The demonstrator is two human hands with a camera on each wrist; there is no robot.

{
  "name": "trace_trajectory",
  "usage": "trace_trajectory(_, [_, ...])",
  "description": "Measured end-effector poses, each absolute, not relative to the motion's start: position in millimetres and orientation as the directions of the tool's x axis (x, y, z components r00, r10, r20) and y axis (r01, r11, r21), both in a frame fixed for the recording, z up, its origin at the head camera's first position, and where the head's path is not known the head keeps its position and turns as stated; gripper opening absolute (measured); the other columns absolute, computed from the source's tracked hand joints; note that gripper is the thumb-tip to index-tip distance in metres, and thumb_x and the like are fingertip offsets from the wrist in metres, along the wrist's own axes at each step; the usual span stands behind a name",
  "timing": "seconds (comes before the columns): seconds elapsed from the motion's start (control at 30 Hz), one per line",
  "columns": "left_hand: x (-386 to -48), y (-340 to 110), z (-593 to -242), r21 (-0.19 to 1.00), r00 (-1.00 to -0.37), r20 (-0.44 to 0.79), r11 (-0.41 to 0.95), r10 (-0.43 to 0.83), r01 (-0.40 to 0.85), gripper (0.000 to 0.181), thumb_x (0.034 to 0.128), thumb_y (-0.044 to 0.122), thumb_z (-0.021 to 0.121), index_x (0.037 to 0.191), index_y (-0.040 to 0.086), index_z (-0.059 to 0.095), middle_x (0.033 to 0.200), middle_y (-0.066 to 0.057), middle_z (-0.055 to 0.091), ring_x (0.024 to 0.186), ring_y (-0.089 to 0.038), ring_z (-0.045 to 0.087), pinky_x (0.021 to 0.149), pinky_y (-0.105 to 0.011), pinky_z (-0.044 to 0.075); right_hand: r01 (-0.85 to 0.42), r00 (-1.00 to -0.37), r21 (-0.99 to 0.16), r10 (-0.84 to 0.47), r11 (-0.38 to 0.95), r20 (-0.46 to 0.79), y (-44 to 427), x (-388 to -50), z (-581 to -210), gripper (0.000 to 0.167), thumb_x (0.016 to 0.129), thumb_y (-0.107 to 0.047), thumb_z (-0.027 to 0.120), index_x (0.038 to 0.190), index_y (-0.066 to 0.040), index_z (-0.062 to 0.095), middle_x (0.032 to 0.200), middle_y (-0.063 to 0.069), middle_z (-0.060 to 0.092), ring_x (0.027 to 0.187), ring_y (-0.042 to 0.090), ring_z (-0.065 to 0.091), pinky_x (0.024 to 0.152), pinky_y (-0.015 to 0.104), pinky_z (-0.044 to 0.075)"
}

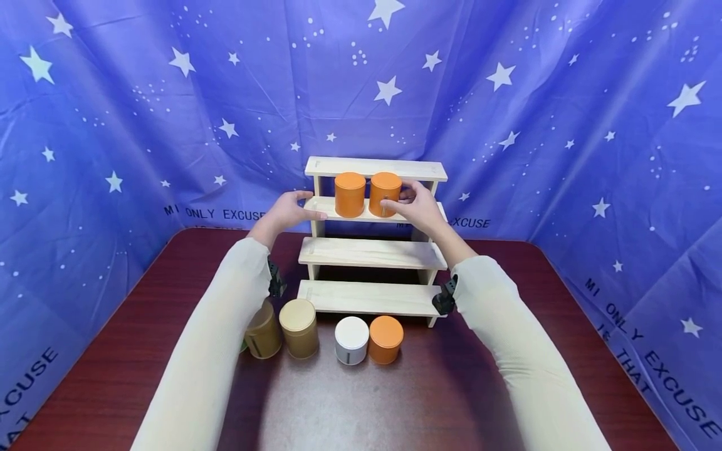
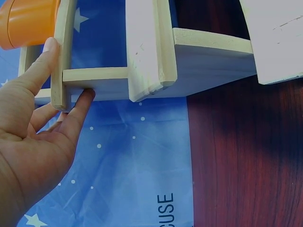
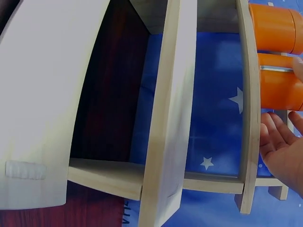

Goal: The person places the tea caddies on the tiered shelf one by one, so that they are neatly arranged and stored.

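Note:
Two orange canisters stand side by side on the second-highest board of a stepped wooden shelf (image 1: 372,252). My right hand (image 1: 422,208) holds the right canister (image 1: 385,181), thumb on its front over the label strip and fingers at its far right side; in the right wrist view its base meets the board. The left canister (image 1: 350,195) is untouched, a narrow gap from it. At the left end of that same board, my left hand (image 1: 284,216) grips the wood. The left wrist view shows the thumb (image 2: 46,59) on the board's edge and fingers against the side support.
On the table (image 1: 316,401) before the shelf stand a white canister (image 1: 351,341), a third orange canister (image 1: 386,341) and two gold canisters, one (image 1: 299,329) nearer the middle. Something green, mostly hidden, shows by my left sleeve (image 1: 211,338). A blue star-printed cloth (image 1: 254,94) hangs behind.

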State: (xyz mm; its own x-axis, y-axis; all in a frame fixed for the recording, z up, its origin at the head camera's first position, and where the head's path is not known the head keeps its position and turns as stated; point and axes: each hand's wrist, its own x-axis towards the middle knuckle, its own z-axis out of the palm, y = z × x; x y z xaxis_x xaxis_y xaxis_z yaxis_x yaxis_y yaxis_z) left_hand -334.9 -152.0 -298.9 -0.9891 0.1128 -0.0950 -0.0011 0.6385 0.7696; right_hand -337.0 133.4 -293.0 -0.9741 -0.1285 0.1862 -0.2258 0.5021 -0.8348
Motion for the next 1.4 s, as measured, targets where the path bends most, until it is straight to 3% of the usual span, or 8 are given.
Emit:
trace_trajectory(0.27, [-334,-151,-297,0.764,-0.989,-0.090,0.645,0.119,0.008,0.081,0.0794,0.037,0.074,0.144,0.009,0.035,0.152,-0.013,0.030,0.141,-0.030,0.025,0.114,-0.048,0.026,-0.198,-0.980,-0.855,-0.084,0.480,0.179,141,-327,-293,0.079,0.077,-0.040,0.075,0.142,-0.013,0.038,0.121,0.013,0.057,0.110,0.024,0.057,0.093,0.038,0.050])
trace_trajectory(0.67, [-334,-152,-298,0.770,-0.990,-0.077,0.638,0.118,0.016,0.081,0.0789,0.037,0.074,0.144,0.008,0.036,0.152,-0.013,0.031,0.141,-0.030,0.025,0.114,-0.048,0.026,-0.217,-0.976,-0.823,-0.090,0.525,0.199,158,-313,-295,0.074,0.079,-0.037,0.074,0.139,-0.013,0.041,0.120,0.015,0.056,0.108,0.026,0.056,0.093,0.041,0.048])
trace_trajectory(0.93, [-335,-152,-300,0.773,-0.991,-0.073,0.634,0.111,0.014,0.080,0.0790,0.037,0.074,0.144,0.009,0.037,0.151,-0.013,0.032,0.141,-0.030,0.027,0.114,-0.047,0.027,-0.260,-0.966,-0.783,-0.146,0.566,0.215,173,-298,-300,0.070,0.081,-0.038,0.071,0.138,-0.010,0.042,0.120,0.016,0.057,0.110,0.030,0.056,0.093,0.045,0.049])
trace_trajectory(1.4, [-338,-152,-302,0.766,-0.990,-0.090,0.643,0.105,-0.002,0.081,0.0785,0.039,0.074,0.144,0.010,0.037,0.152,-0.012,0.031,0.141,-0.029,0.026,0.114,-0.047,0.026,-0.314,-0.948,-0.730,-0.243,0.607,0.206,189,-279,-313,0.063,0.082,-0.042,0.070,0.132,-0.010,0.050,0.116,0.014,0.061,0.103,0.026,0.058,0.087,0.041,0.047])
